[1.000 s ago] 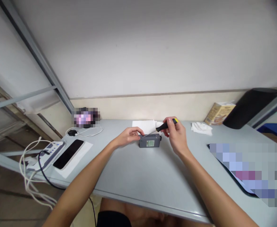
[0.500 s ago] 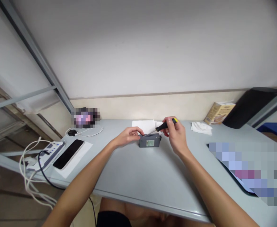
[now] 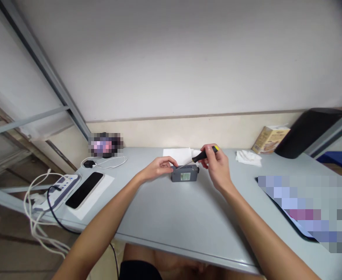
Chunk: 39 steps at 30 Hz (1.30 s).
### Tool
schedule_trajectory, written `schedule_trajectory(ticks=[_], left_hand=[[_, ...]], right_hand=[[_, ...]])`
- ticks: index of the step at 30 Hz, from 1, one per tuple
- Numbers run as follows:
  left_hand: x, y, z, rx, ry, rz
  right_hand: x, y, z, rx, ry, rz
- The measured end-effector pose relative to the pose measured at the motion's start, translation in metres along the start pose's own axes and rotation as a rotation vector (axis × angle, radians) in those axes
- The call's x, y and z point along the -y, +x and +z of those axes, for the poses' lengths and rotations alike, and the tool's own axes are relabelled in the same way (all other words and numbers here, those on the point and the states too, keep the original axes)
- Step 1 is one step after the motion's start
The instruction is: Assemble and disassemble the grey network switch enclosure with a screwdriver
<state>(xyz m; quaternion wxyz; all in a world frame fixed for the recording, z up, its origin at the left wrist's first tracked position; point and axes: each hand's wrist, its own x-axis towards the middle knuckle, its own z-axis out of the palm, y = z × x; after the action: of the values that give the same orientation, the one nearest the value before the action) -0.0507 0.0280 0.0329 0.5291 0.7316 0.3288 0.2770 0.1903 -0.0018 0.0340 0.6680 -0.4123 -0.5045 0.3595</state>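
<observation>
A dark grey box [image 3: 192,177] with a row of vents on top and a pale green label on its front stands on the grey table. My left hand [image 3: 161,168] holds it at its left end, fingertips at the top corner. Wrapped round the black and yellow handle of a screwdriver [image 3: 200,156] is my right hand [image 3: 216,165], above and right of the box. The thin shaft slants down to the left, its tip at the box's top near my left fingertips. Exactly what the tip touches is too small to tell.
White paper [image 3: 176,155] lies behind the box. On the left are a phone [image 3: 85,190], a power strip [image 3: 57,194] and cables. Crumpled tissue [image 3: 248,158], a yellow carton [image 3: 270,139], a black cylinder [image 3: 309,132] and a blurred-out screen [image 3: 302,210] are on the right.
</observation>
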Motion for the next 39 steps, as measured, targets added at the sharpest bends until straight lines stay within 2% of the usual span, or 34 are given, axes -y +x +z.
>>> schedule_trajectory(ticks=[15, 39], left_hand=[[-0.0015, -0.0001, 0.0004, 0.003, 0.0, -0.019], [0.006, 0.0016, 0.0, 0.001, 0.009, 0.053]], right_hand=[[-0.0008, 0.0004, -0.0006, -0.006, 0.006, 0.004], [-0.0049, 0.0018, -0.0033, -0.009, 0.01, -0.024]])
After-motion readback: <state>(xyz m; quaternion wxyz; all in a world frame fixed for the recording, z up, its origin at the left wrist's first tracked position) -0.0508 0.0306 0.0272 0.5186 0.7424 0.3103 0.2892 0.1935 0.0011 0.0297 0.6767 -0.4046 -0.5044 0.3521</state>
